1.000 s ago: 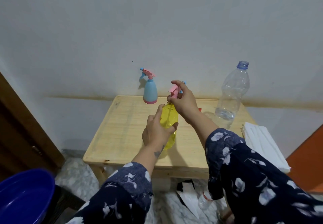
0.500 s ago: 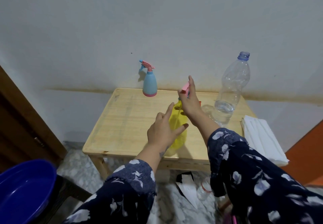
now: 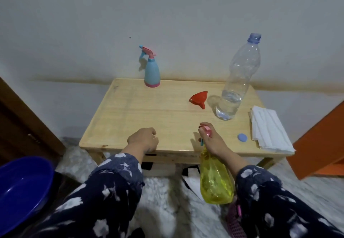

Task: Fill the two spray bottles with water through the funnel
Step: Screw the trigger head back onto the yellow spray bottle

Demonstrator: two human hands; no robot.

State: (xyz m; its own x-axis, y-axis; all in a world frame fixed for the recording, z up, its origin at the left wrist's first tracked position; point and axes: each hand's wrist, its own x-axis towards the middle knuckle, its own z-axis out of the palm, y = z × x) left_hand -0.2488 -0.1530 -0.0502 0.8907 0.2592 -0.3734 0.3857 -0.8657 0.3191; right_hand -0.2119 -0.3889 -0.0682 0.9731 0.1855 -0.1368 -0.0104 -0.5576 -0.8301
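Both sleeves point(image 3: 115, 187) dark navy fabric, white floral print, reaching to the wrists; left hand point(image 3: 144, 139) and right hand point(image 3: 212, 139) bare.

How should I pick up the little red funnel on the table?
Grip the wide cone of the red funnel, coming down from above. It lies tipped on its side on the table, thin spout pointing toward the near right, so the round rim gives the fingers more to hold. The water bottle stands close on its right, so probably approach from the left.
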